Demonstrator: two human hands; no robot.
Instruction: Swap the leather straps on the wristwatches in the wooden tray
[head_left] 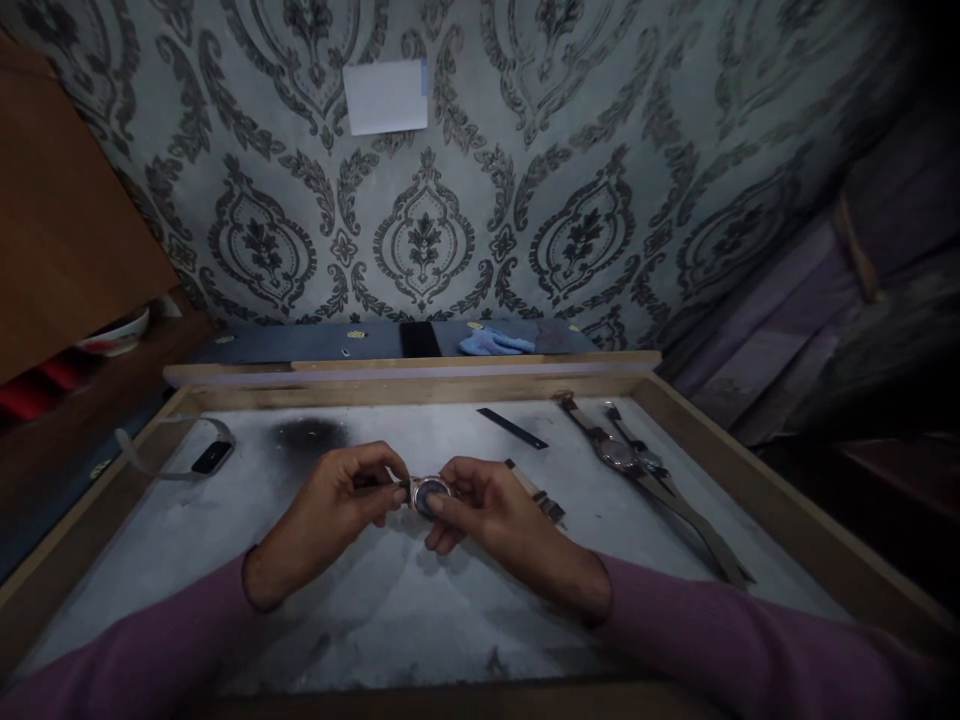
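In the middle of the head view, a round wristwatch [430, 494] with a dark dial and a shiny rim is held just above the white work surface. My right hand [487, 505] grips its case, the thumb lying over the dial and the fingers curled beneath. At the watch's left edge, my left hand [341, 510] is closed in a pinch on a dark piece that looks like the watch strap [406, 491]. Fingers hide where strap and case meet. Behind my right hand lies a loose strap piece with a buckle [551, 508].
A dark flat strip [512, 428] lies behind the hands. Two watches [617, 453] with straps rest at right; a square-faced watch [213, 457] stands at left. A raised wooden rim [420, 388] bounds the surface. Beyond it are a black phone [419, 340] and blue cloth [496, 342].
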